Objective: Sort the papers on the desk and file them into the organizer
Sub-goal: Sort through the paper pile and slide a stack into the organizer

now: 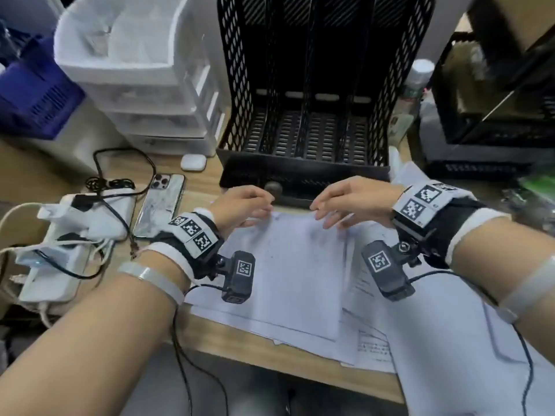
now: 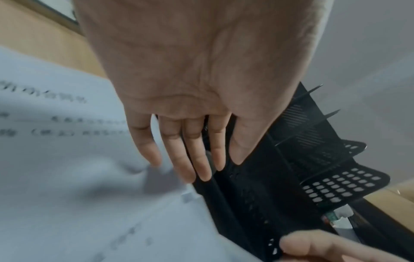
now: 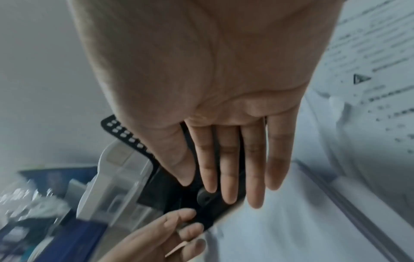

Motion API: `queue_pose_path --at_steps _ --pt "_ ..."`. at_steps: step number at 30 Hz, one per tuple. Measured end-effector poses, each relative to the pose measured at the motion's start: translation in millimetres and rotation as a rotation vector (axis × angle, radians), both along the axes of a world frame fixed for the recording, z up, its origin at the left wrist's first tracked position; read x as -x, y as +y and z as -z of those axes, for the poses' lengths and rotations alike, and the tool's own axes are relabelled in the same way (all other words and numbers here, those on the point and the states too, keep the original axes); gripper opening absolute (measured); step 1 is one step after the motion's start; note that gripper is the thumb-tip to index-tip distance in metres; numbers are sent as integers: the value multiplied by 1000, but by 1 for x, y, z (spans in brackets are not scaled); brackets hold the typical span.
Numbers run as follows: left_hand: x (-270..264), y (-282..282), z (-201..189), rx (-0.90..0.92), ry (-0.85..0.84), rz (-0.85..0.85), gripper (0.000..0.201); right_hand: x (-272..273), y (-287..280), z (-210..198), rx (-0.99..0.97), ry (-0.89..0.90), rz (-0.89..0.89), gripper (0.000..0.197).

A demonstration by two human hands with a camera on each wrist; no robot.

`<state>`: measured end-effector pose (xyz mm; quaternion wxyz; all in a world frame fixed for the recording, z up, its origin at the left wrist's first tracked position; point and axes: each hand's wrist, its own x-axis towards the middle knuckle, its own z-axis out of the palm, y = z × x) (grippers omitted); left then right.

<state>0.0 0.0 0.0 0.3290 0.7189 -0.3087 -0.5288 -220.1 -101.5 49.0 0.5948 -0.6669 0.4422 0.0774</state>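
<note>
A black mesh file organizer (image 1: 237, 94) with several upright slots, all showing bare, stands at the back of the desk. In front of it a loose pile of printed white papers (image 1: 294, 265) is spread out, some overhanging the desk's front edge. My left hand (image 1: 240, 205) and right hand (image 1: 351, 202) are both at the far edge of the top sheet, just before the organizer's base. In the left wrist view the left hand (image 2: 190, 141) has straight fingers, tips at the paper (image 2: 67, 177). In the right wrist view the right hand (image 3: 235, 159) is also flat, over the paper (image 3: 291, 221).
A white drawer unit (image 1: 144, 100) stands back left, with an earbud case (image 1: 193, 162), a phone (image 1: 162, 202) and a power strip with chargers and cables (image 1: 69, 235) on the left. A second black rack (image 1: 495, 100) and a bottle (image 1: 420, 76) are at the right.
</note>
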Motion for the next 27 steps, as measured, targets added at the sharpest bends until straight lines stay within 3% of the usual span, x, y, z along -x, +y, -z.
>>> queue_pose_path --at_steps 3,6,11,14,17,21,24,27 --pt "0 0 32 63 -91 3 14 -12 3 24 301 73 -210 28" --pt "3 0 49 134 -156 29 17 -25 15 32 563 227 -421 49" --pt "9 3 69 288 -220 -2 12 -44 34 68 837 444 -538 57" --pt "15 26 65 334 -275 -40 9 -38 51 77 947 456 -495 55" --pt "16 81 65 339 -418 -68 20 -10 88 77 1040 348 -350 50" --pt "29 156 58 287 -487 -112 9 38 148 66 951 230 -186 49" --pt "37 197 54 151 -560 -91 35 65 191 71 890 217 -169 53" --pt "41 222 56 162 -487 -211 56 80 228 78 895 202 -207 60"
